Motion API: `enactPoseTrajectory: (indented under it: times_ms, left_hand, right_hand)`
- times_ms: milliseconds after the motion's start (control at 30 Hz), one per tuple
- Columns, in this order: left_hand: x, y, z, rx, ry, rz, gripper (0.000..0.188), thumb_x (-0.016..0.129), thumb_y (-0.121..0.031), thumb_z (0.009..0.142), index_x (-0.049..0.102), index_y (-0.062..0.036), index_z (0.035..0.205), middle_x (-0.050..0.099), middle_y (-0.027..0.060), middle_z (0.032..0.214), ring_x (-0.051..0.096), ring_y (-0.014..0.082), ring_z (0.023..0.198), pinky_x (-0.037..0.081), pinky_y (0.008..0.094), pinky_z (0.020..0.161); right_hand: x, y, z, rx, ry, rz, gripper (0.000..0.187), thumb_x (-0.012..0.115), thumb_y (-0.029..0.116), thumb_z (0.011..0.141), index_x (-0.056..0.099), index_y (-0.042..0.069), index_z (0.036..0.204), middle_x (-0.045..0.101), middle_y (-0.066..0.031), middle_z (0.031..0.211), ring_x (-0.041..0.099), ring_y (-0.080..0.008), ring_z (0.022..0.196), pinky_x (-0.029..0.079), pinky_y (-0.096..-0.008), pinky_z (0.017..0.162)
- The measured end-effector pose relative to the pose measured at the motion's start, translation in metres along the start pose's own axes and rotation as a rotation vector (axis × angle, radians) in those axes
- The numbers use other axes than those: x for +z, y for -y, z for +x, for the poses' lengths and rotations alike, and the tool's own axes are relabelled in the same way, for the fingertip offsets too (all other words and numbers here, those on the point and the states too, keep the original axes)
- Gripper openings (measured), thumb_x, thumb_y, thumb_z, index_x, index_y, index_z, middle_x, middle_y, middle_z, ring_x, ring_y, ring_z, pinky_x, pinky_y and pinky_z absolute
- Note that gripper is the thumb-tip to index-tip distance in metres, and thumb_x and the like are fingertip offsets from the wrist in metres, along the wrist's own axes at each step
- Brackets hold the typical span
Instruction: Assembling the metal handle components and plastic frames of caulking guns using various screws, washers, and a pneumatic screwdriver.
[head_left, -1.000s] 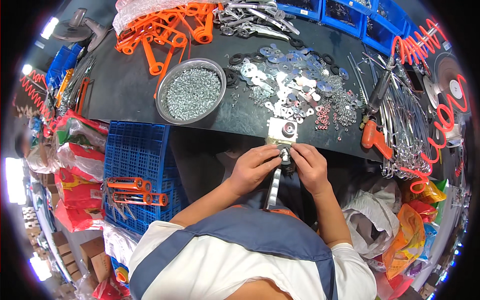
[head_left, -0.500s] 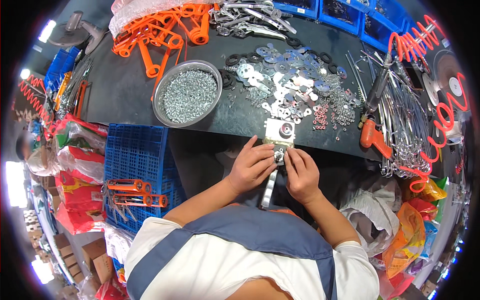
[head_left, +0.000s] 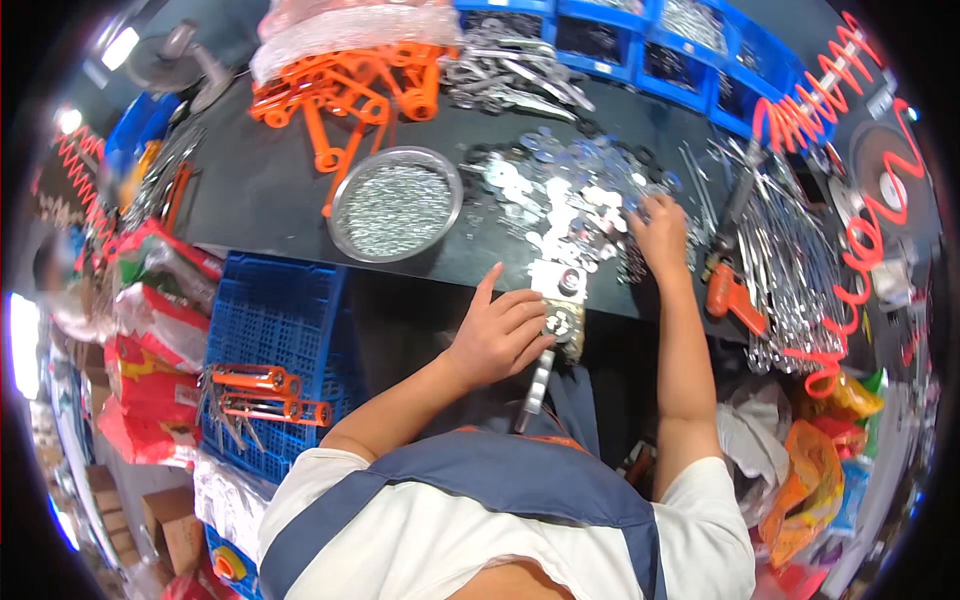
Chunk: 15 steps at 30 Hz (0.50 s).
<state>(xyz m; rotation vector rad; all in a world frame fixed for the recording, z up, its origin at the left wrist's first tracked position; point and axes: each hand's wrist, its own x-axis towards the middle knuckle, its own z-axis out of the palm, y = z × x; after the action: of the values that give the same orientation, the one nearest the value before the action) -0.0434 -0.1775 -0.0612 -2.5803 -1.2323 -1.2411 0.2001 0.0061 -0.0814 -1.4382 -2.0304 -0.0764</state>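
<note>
My left hand [head_left: 500, 332] is closed at the left edge of a round metal part [head_left: 560, 323], its thumb sticking up. The part sits on a small metal fixture [head_left: 557, 282] at the table's front edge. A flat metal bar [head_left: 537, 390] runs from it toward my apron. My right hand [head_left: 660, 235] reaches over the table to the right side of a heap of metal plates [head_left: 578, 205]. Its fingers are bent and apart among small parts, and nothing can be made out in them; the picture is blurred there.
A steel bowl [head_left: 395, 205] of small metal pieces stands left of the heap. Orange frames [head_left: 345, 95] and metal levers [head_left: 515, 75] lie behind, near blue bins [head_left: 595, 40]. At right are an orange-handled power driver [head_left: 733, 298], metal rods [head_left: 800, 260] and a coiled red hose [head_left: 865, 235].
My right hand has left the round part and moved forward and right to the heap. The left hand has stayed at the part. The view has shifted slightly.
</note>
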Motion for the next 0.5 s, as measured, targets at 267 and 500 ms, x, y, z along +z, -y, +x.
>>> enactPoseTrajectory:
  times_ms: [267, 500]
  left_hand:
    - [-0.118, 0.241, -0.011, -0.732, -0.587, 0.339, 0.022, 0.064, -0.018, 0.084, 0.062, 0.0023, 0.09, 0.063, 0.017, 0.087, 0.062, 0.0299, 0.08, 0.048, 0.0375, 0.072]
    - [-0.129, 0.416, -0.015, -1.546, -0.53, -0.561, 0.027, 0.066, -0.02, 0.083, 0.061, 0.0051, 0.089, 0.06, 0.0102, 0.074, 0.061, 0.0224, 0.061, 0.05, 0.0382, 0.05]
  right_hand:
    - [-0.004, -0.027, -0.017, 0.231, -0.262, 0.291, 0.027, 0.054, 0.018, 0.091, 0.064, -0.007, 0.096, 0.065, -0.0167, 0.095, 0.062, -0.0274, 0.084, 0.047, -0.0336, 0.078]
    - [0.013, 0.011, -0.085, 0.57, -0.419, 0.71, 0.029, 0.049, 0.018, 0.096, 0.063, -0.006, 0.101, 0.06, -0.0052, 0.065, 0.051, -0.0075, 0.053, 0.041, -0.0214, 0.048]
